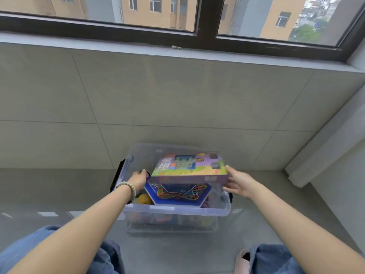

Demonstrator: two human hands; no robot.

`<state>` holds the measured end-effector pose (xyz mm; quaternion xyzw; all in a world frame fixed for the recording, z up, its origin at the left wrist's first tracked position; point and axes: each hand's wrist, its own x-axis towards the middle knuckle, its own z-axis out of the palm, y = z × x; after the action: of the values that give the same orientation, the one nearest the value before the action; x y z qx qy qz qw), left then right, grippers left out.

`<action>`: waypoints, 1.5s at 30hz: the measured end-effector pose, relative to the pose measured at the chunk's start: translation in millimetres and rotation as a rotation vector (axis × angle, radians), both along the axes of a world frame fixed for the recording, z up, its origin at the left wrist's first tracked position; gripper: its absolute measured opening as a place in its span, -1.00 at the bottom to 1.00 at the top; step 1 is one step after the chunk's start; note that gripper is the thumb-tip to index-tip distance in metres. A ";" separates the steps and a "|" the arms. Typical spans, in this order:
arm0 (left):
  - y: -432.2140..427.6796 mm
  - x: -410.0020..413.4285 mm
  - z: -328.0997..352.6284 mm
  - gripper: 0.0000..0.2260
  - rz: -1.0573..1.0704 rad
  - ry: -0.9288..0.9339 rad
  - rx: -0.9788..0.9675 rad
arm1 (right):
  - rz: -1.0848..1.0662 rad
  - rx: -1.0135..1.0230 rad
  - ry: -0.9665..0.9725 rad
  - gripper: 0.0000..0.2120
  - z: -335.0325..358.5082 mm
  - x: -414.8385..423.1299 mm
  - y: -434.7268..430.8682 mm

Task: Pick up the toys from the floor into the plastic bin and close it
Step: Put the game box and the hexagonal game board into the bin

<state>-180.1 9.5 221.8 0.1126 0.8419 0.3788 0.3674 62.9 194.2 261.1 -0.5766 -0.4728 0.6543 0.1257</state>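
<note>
The purple toy box [189, 168] could slip and tip sideways: my left hand [139, 178] curls round its left end, but my right hand [240, 182] only presses straight fingers against the right end, gripping nothing. The box hangs over the plastic bin [177, 209], which stands on the floor near the tiled wall. Inside, a blue game board [177, 192] lies tilted across the top beside a yellow ball [143, 198], so the box may sit too high. I cannot make out a lid.

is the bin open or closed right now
Open: no lid covers the plastic bin; the purple box is above its exposed rim.
</note>
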 end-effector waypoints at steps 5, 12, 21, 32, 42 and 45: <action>-22.1 -17.2 -6.9 -0.29 -0.172 0.371 -0.243 | 0.113 0.405 -0.381 -0.48 -30.5 -3.9 3.2; -43.9 -34.3 -25.2 -0.12 -0.113 0.111 -0.376 | 0.171 0.119 -0.386 -0.24 -65.8 -2.1 -0.8; -53.9 -75.5 -55.6 -0.48 -0.055 0.059 -0.278 | 0.091 0.132 -0.259 -0.62 -92.8 -5.1 6.4; -39.4 -35.7 -36.5 -0.51 0.162 0.083 0.063 | -0.205 0.276 -0.175 -0.48 -88.0 31.8 -11.3; 9.2 72.4 14.0 -0.62 -0.066 -0.082 0.279 | -0.401 0.392 -0.300 -0.59 -11.2 188.5 -35.8; 25.9 116.5 3.0 -0.67 -0.094 -0.172 0.277 | -0.447 0.393 -0.384 -0.44 -8.7 235.9 -37.6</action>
<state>-63.6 35.4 224.8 0.1688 0.7408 0.4820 0.4365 298.9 156.6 252.4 -0.7431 -0.4668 0.3871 0.2831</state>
